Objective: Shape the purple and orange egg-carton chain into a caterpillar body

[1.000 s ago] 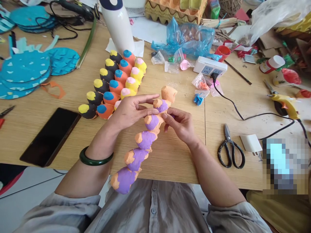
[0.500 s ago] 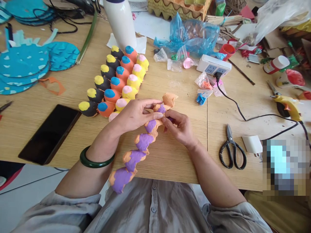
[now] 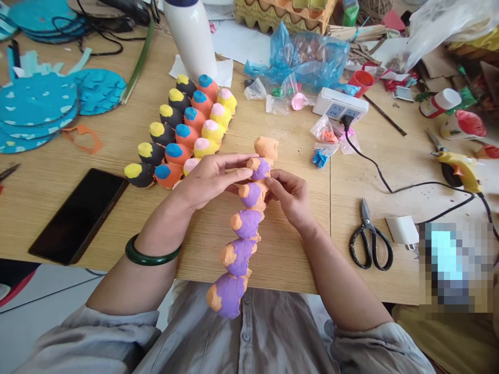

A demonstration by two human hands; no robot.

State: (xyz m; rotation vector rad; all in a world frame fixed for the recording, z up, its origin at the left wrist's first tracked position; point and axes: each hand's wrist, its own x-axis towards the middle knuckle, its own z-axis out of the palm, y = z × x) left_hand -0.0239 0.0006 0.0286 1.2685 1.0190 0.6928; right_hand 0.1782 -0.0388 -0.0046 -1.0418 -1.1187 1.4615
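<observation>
A strip of egg-carton cups [image 3: 246,224], orange with purple clay over most of its bumps, runs from the middle of the table down past its front edge. My left hand [image 3: 212,179] holds it from the left near the upper end, thumb and fingers on the second bump. From the right, my right hand [image 3: 290,197] pinches the strip's edge at about the same height. The topmost cup is plain orange. Behind my left hand stands a block of painted cups [image 3: 183,131] in black with yellow, orange with blue, and yellow with pink; its near corner is hidden.
A black phone [image 3: 80,215] lies at the left, near teal discs [image 3: 39,98]. A white bottle [image 3: 193,41] stands behind the painted cups. To the right are scissors [image 3: 368,234], a white adapter [image 3: 403,231], a power strip [image 3: 339,106] with cable, and a yellow glue gun [image 3: 460,169].
The strip has turned more upright, its lower end swinging right and its purple bumps showing more fully. My right hand has shifted slightly right, and my left fingers have moved along its upper part.
</observation>
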